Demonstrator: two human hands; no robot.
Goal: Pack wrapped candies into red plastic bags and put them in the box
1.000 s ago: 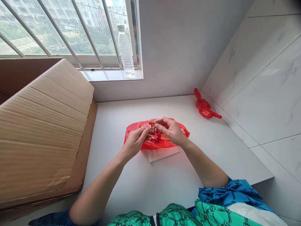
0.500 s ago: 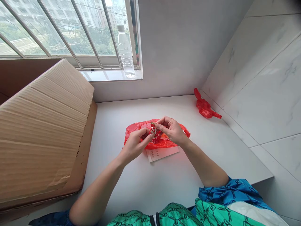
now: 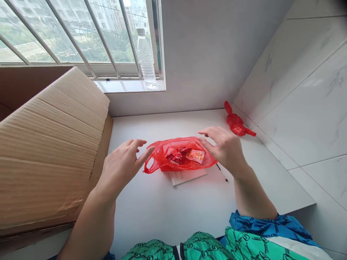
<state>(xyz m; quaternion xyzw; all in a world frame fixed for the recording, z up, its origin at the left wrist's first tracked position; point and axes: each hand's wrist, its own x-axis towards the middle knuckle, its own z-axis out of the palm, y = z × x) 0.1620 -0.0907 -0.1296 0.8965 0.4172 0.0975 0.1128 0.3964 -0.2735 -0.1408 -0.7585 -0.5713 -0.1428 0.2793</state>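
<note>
Head view looks down on a red plastic bag [image 3: 162, 156] lying near the middle of a white counter [image 3: 168, 216], with small wrapped sweets [image 3: 177, 157] and a pale orange packet [image 3: 195, 156] showing inside it. The bag rests partly on a sheet of printed paper [image 3: 187, 177]. The left hand [image 3: 121, 168] is beside the bag's left end, its fingers spread, slightly curled and holding nothing; the fingertips are near the plastic but do not clearly touch it. The right hand [image 3: 223, 150] is above the bag's right end, its fingers also open and empty; whether they touch the plastic cannot be told. Both hands are held apart, one on each side of the bag's open mouth. Just right of the bag lies a thin black stick [image 3: 222, 172]. Further back, a crumpled red bag [image 3: 235, 123] sits by the tiled wall [image 3: 303, 97]. A cardboard box [image 3: 54, 151] fills the left side, and a plastic water bottle [image 3: 145, 57] stands on the sill of a barred window [image 3: 67, 32]. A green and blue jacket [image 3: 244, 242] shows at the bottom.
</note>
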